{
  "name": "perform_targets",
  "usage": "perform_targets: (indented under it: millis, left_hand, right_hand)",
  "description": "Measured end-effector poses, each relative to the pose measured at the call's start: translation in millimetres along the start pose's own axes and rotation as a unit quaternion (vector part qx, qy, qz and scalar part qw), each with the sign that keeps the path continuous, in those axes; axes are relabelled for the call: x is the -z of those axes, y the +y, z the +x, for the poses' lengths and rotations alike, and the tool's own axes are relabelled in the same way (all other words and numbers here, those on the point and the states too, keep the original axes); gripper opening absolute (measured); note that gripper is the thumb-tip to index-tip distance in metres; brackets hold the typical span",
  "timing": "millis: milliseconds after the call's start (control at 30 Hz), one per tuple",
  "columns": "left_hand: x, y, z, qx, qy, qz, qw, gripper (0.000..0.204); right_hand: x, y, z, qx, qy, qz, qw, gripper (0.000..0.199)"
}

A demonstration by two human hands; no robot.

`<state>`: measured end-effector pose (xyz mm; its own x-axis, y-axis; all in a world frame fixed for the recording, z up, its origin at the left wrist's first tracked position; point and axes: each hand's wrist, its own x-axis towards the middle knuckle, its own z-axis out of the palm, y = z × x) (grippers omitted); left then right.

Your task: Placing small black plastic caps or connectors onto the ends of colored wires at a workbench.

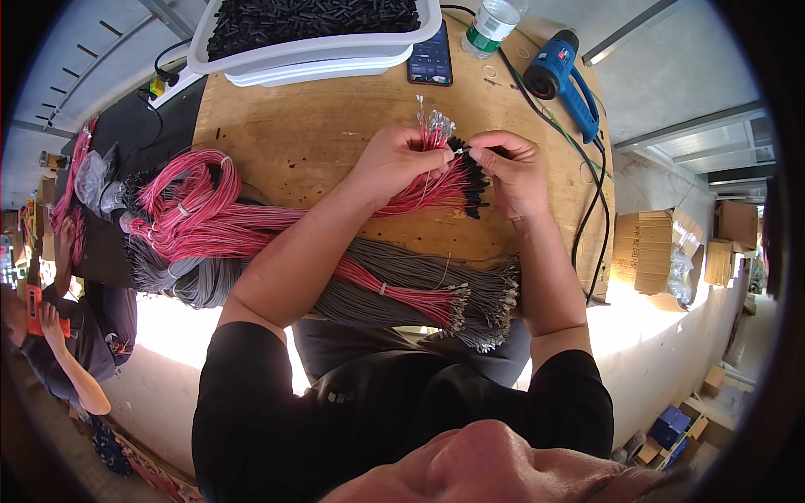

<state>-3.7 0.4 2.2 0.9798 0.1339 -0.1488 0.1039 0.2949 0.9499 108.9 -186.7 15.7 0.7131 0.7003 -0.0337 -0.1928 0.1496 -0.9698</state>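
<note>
My left hand [404, 161] is closed around part of a bundle of red wires [417, 198]. Silvery metal terminals [438, 126] stick up above its fingers. To the right, other wire ends of the bundle carry black sleeves [475, 191]. My right hand [513, 172] pinches thumb to forefinger at the left fingertips, beside the sleeves; what lies in that pinch is too small to make out. Nearer to me, a bundle of grey wires [394, 267] lies along the table edge, with a tied red bundle [394, 289] on top.
Short black tube pieces [310, 25] fill a white tub [251, 60] at the back. Beside it are a phone [430, 60], a plastic bottle [495, 29] and a blue heat gun [560, 80] with its cord. Coiled red wires [189, 189] lie left. Another person's hand [52, 327] shows far left.
</note>
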Motion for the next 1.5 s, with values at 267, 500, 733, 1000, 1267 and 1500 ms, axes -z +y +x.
perform_targets:
  millis: [267,500,733,1000,1267,1500]
  left_hand:
    - [0.0,-1.4,0.8,0.001,0.003,0.012,1.0,0.016]
    - [-0.6,-0.5,0.2,0.0,0.002,-0.006,1.0,0.019]
    - [1.1,-1.9,1.0,0.013,0.017,0.009,1.0,0.021]
    - [-1.2,2.1,-0.1,0.01,0.013,0.018,1.0,0.02]
    - [-0.4,-1.6,1.1,-0.001,-0.001,0.022,1.0,0.018]
    - [-0.1,-3.0,1.2,-0.002,0.003,0.023,1.0,0.017]
  right_hand:
    - [-2.1,2.9,0.3,0.006,0.003,-0.016,1.0,0.016]
    - [-0.7,2.0,0.4,0.017,0.006,-0.014,1.0,0.014]
    - [3.6,-1.3,5.3,-0.054,-0.016,0.121,0.991,0.018]
    - [11.0,2.6,8.1,-0.113,-0.037,0.167,0.979,0.019]
    - [8.6,3.7,7.2,-0.112,-0.036,0.149,0.982,0.019]
    - [6.4,2.1,6.6,-0.113,-0.036,0.147,0.982,0.018]
